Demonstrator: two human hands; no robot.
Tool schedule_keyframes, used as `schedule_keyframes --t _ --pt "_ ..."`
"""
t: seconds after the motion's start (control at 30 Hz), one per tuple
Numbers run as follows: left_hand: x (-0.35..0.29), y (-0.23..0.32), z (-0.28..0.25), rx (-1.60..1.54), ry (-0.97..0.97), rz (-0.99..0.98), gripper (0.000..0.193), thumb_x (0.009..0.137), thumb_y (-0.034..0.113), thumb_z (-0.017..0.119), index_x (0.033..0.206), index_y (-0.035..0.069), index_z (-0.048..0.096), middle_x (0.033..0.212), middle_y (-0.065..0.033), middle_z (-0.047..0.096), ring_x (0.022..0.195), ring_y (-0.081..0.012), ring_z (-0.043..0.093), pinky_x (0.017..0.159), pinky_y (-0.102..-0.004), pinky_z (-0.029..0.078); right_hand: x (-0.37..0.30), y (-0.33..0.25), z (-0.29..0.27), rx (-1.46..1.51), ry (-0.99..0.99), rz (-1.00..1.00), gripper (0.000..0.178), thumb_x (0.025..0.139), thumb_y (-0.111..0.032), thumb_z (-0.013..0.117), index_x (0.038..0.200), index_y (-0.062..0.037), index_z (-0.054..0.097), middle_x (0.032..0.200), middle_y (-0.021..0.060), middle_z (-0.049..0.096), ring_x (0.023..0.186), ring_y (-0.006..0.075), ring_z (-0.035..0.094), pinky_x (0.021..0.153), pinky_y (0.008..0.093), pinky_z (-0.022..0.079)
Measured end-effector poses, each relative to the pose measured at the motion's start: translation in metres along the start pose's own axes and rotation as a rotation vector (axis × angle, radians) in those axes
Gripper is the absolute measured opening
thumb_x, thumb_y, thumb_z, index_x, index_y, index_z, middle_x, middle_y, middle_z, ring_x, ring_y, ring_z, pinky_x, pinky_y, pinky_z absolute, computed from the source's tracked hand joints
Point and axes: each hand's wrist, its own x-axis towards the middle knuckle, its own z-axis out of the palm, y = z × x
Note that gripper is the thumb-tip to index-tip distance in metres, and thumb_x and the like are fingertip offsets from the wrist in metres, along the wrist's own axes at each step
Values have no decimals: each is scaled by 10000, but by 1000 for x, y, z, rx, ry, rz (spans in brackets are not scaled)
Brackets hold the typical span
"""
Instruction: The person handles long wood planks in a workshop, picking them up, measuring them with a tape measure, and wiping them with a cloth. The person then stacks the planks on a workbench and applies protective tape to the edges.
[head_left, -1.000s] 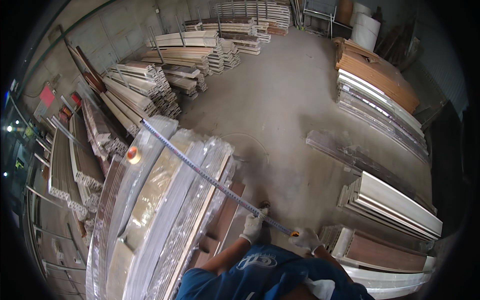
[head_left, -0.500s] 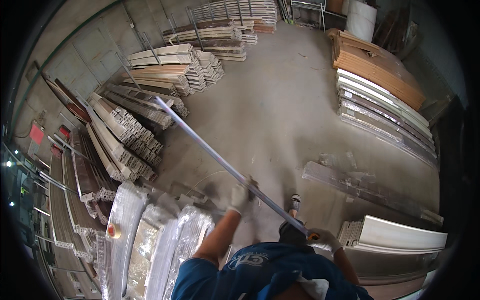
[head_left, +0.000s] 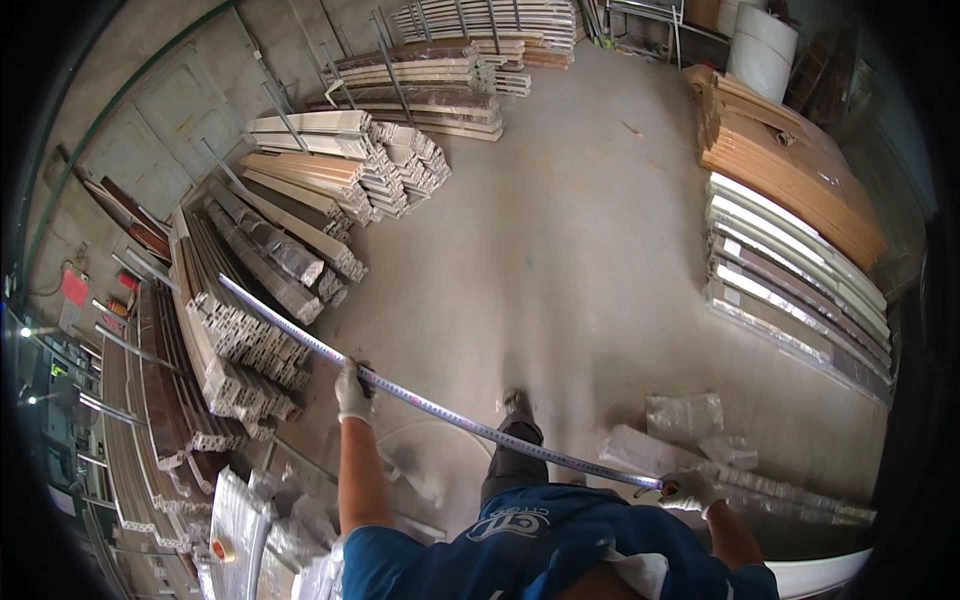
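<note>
Tape measure (head_left: 470, 423), pulled out, spans just ahead of blue shirt (head_left: 590, 520). Gloved L hand (head_left: 354, 394) grips blade (head_left: 420, 401) fwd-left of shirt; R hand (head_left: 692, 490) closed on case end (head_left: 669, 487), fwd-right. Wrapped bundle (head_left: 237, 512) L of shirt.

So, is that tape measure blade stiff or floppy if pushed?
The tape measure blade probably flexes: it looks thin and bows, though this wide view may exaggerate. It's likely springy rather than limp: its end reaches past the left hand without folding.
</note>
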Motion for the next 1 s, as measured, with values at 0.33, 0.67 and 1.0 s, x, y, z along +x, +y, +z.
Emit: schedule_keyframes --t 0.33,0.67,1.0 --pt "150 -51 332 24 -480 -452 354 1056 405 546 1113 85 687 771 -30 636 513 -112 537 430 -277 423 322 -134 -195 32 129 -31 451 669 -447 814 1011 -157 761 937 97 754 886 303 725 827 401 559" --pt "285 -57 653 -40 -716 -616 444 1057 427 544 1093 7 681 843 -86 680 547 -150 532 512 -309 432 583 -118 -385 244 152 -17 487 688 -430 826 1070 -136 759 913 87 755 871 269 734 813 371 564" --pt "503 4 925 -109 -511 -509 439 1047 420 563 962 10 692 683 -49 595 509 -145 489 470 -312 374 777 -95 -668 216 111 23 516 689 -456 833 1087 -140 740 964 73 754 919 259 727 839 365 558"
